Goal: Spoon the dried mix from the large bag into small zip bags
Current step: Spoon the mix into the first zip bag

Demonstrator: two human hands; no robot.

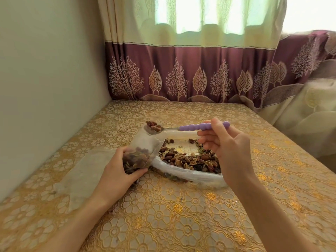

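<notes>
- Fingers first: we are seeing the left hand [121,170] curling round the lower part of a small zip bag [143,150], thumb on the near face and the other fingers wrapping behind and under it, so the hand is gripping it closely.
- We are seeing the small zip bag standing tilted, its open mouth lifted toward the far side, its bottom part already holding dried mix.
- The right hand [225,148] is pinching the purple beaded handle of a spoon [183,127] between the thumb and the bent forefinger; the remaining fingers are lying loosely curled below the handle and touching nothing that we can make out.
- The spoon is lying roughly level, its metal bowl heaped with nuts and dried fruit and sitting right at the mouth of the small zip bag.
- The large bag [189,171] is lying open on the table [163,224] just beside the small one, between the two hands, with the dried mix [189,160] gathering along its near side.
- We are noticing a gold flower-patterned cloth covering the table, and a curtain [181,70] hanging behind it.
</notes>
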